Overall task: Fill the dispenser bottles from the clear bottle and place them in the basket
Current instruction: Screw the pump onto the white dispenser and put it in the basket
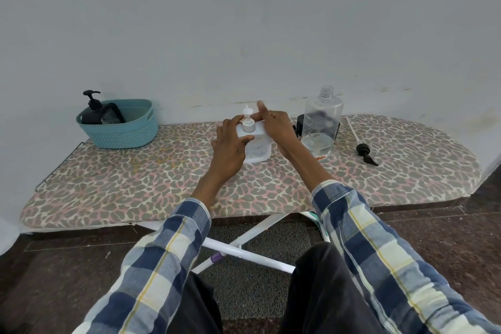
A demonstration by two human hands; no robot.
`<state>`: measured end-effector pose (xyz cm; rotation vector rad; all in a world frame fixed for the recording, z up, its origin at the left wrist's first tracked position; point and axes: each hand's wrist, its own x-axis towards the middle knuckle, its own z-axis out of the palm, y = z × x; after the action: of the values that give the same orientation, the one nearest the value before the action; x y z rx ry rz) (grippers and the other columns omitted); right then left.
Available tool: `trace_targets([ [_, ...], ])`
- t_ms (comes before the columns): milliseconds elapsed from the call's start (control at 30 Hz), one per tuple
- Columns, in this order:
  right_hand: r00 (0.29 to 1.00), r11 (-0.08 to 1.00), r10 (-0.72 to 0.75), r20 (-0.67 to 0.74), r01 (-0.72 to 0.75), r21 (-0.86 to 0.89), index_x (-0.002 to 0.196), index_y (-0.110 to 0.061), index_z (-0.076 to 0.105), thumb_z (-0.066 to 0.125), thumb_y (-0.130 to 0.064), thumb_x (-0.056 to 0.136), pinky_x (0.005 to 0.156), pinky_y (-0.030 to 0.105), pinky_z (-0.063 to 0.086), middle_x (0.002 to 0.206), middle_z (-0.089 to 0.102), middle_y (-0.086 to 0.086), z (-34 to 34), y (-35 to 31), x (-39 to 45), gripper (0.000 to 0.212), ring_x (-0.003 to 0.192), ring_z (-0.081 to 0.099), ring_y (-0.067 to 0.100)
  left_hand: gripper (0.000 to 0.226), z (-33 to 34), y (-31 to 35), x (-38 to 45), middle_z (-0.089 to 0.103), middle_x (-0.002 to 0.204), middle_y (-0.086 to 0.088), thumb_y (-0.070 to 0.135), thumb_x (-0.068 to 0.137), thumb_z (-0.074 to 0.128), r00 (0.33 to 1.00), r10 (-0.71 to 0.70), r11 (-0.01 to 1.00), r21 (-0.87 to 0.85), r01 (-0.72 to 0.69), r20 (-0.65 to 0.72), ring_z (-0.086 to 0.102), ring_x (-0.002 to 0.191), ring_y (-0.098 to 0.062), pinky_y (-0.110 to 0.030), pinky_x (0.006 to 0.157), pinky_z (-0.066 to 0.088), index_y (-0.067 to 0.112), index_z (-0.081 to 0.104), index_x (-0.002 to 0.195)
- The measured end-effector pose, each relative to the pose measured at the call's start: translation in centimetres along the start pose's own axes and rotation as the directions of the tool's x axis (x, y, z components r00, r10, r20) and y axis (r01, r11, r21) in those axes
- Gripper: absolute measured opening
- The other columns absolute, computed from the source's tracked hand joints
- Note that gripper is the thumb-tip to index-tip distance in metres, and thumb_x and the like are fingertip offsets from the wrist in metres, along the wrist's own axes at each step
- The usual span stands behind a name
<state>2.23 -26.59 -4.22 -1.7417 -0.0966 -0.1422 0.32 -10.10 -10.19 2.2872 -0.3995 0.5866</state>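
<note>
A white square dispenser bottle (256, 148) stands upright mid-board with its white pump head (247, 119) on top. My left hand (230, 148) grips the bottle's left side, thumb across its front. My right hand (275, 125) pinches the pump collar from the right, index finger raised. The clear bottle (321, 122) stands uncapped just right of my hands, a little liquid at its bottom. The teal basket (122, 130) at the board's far left holds a black pump bottle (93, 112).
A black container (301, 125) stands partly hidden behind the clear bottle. A loose black pump with its tube (364, 150) lies on the leopard-print ironing board (135, 184) at the right. The wall runs right behind the board; its white legs cross below.
</note>
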Motion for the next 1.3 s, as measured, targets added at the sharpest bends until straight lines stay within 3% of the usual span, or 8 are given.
trace_targets([
  [133, 0.997, 0.997, -0.071, -0.01, 0.071, -0.01, 0.107, -0.021, 0.083, 0.054, -0.046, 0.11, 0.089, 0.033, 0.056, 0.117, 0.079, -0.003, -0.9, 1.6, -0.7, 0.038, 0.105, 0.072, 0.014, 0.053, -1.1, -0.4, 0.1, 0.048, 0.14, -0.003, 0.044, 0.107, 0.046, 0.998, 0.061, 0.995, -0.078, -0.058, 0.035, 0.048, 0.126, -0.021, -0.047, 0.108, 0.044, 0.014, 0.044, 0.151],
  [300, 0.992, 0.994, -0.106, 0.062, 0.108, -0.032, 0.111, -0.015, 0.08, 0.062, -0.037, 0.107, 0.078, 0.039, 0.057, 0.097, 0.077, 0.003, -1.3, 3.5, -1.8, 0.029, 0.078, 0.068, 0.015, 0.044, -1.8, -1.6, -0.2, 0.049, 0.147, -0.008, 0.036, 0.115, 0.043, 0.997, -0.072, 0.988, -0.137, 0.069, -0.023, 0.05, 0.134, -0.021, -0.041, 0.113, 0.044, 0.011, 0.047, 0.15],
  [367, 0.984, 0.988, -0.143, 0.106, 0.148, -0.04, 0.117, -0.021, 0.076, 0.071, -0.045, 0.1, 0.079, 0.038, 0.061, 0.095, 0.074, 0.001, -1.3, 3.5, -2.1, 0.03, 0.082, 0.068, 0.015, 0.039, -2.2, -1.6, -0.4, 0.053, 0.145, -0.006, 0.035, 0.116, 0.042, 0.996, -0.091, 0.982, -0.166, 0.091, 0.008, 0.054, 0.127, -0.016, -0.04, 0.109, 0.047, 0.014, 0.049, 0.149],
  [600, 0.875, 0.95, -0.118, 0.47, 0.237, -0.203, 0.164, -0.036, 0.031, 0.092, -0.034, 0.083, 0.081, 0.029, 0.059, 0.153, 0.046, -0.007, -2.4, 1.8, -1.1, 0.101, 0.084, 0.062, 0.014, 0.045, -3.1, -1.0, -0.1, 0.056, 0.154, -0.003, 0.039, 0.116, 0.041, 0.99, -0.132, 0.971, -0.193, 0.139, 0.046, 0.054, 0.131, -0.013, -0.03, 0.106, 0.042, 0.016, 0.047, 0.155],
  [700, 0.819, 0.917, -0.098, 0.565, 0.295, -0.268, 0.164, -0.032, 0.032, 0.094, -0.026, 0.081, 0.079, 0.03, 0.057, 0.158, 0.043, -0.008, -2.2, 1.2, -0.3, 0.104, 0.081, 0.062, 0.012, 0.044, -3.6, -1.5, 0.1, 0.058, 0.149, -0.005, 0.037, 0.115, 0.045, 0.991, -0.132, 0.978, -0.163, 0.134, 0.018, 0.054, 0.128, -0.013, -0.032, 0.106, 0.043, 0.014, 0.05, 0.152],
  [833, 0.838, 0.911, -0.123, 0.531, 0.308, -0.275, 0.153, -0.03, 0.045, 0.098, -0.028, 0.076, 0.079, 0.032, 0.059, 0.148, 0.05, -0.006, -1.3, 0.7, 0.5, 0.094, 0.075, 0.063, -0.006, 0.041, -5.5, -3.8, 0.0, 0.058, 0.14, -0.009, 0.034, 0.114, 0.05, 0.987, -0.12, 0.99, -0.089, 0.111, -0.108, 0.055, 0.126, -0.017, -0.035, 0.108, 0.044, 0.011, 0.054, 0.147],
  [1100, 0.89, 0.918, -0.262, 0.372, 0.349, -0.188, 0.14, -0.036, 0.051, 0.1, -0.04, 0.07, 0.079, 0.037, 0.064, 0.137, 0.057, -0.004, 5.8, -2.4, 1.7, 0.085, 0.081, 0.075, 0.02, 0.035, -13.1, -10.5, -1.6, 0.048, 0.141, -0.019, 0.017, 0.107, 0.057, 0.836, -0.177, 0.957, 0.106, 0.268, -0.519, 0.046, 0.128, -0.038, -0.054, 0.102, 0.04, 0.007, 0.051, 0.141],
  [1300, 0.898, 0.957, -0.255, 0.359, 0.287, -0.036, 0.147, -0.027, 0.044, 0.098, -0.031, 0.075, 0.08, 0.044, 0.067, 0.14, 0.052, 0.002, 13.6, -6.3, 3.8, 0.09, 0.095, 0.076, 0.023, 0.059, -17.9, -15.7, -2.4, 0.038, 0.153, -0.013, 0.028, 0.103, 0.064, 0.736, -0.269, 0.916, 0.07, 0.394, -0.621, 0.037, 0.142, -0.035, -0.061, 0.11, 0.036, 0.014, 0.039, 0.154],
])
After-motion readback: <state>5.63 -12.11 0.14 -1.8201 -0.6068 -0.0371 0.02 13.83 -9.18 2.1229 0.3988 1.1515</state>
